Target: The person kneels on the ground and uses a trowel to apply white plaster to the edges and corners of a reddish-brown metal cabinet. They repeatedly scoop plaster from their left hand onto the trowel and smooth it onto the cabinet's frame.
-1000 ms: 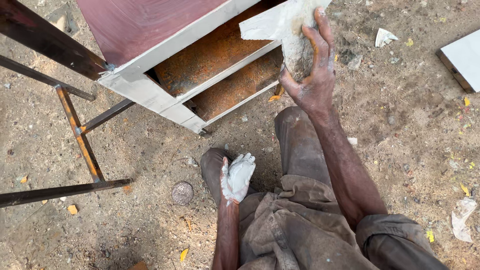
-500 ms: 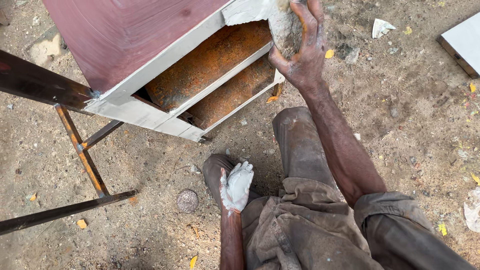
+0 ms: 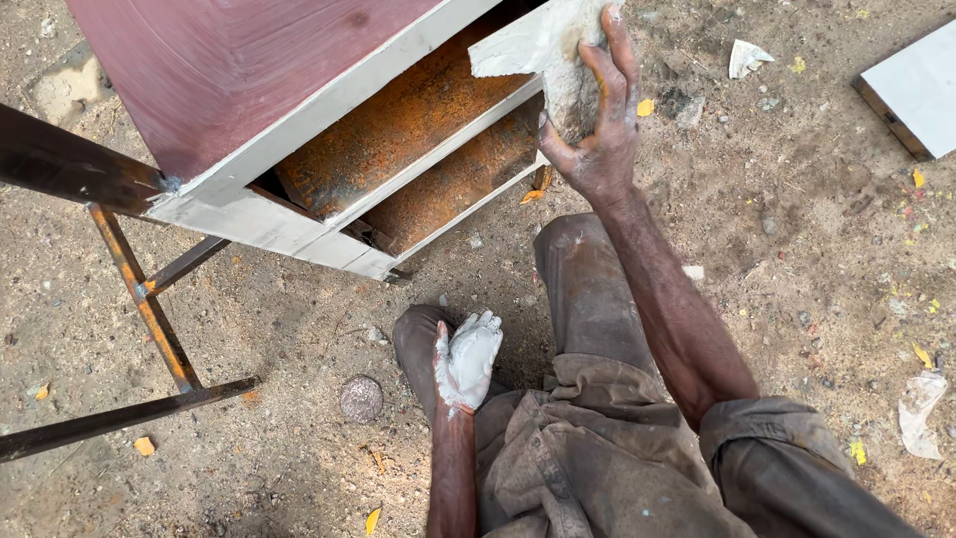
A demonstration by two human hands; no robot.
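My right hand (image 3: pixel 597 120) grips the end of a pale, putty-smeared flat piece (image 3: pixel 538 50) at the corner of a rusty metal frame (image 3: pixel 418 149) with white-coated edges. A maroon panel (image 3: pixel 239 70) covers the frame's top. My left hand (image 3: pixel 466 361) is coated in white paste; it rests near my knee with fingers loosely together and nothing visible in it. Both legs in dirty brown trousers (image 3: pixel 597 458) fill the lower middle.
The frame stands on rusty metal legs and bars (image 3: pixel 139 299) at the left. Sandy ground holds a round grey disc (image 3: pixel 360 399), yellow leaves, paper scraps (image 3: pixel 747 55) and a white board corner (image 3: pixel 911 90) at the upper right.
The view has drifted, so the frame and my right hand sit lower and more to the left. My right hand stays on the pale piece; my left hand has barely moved.
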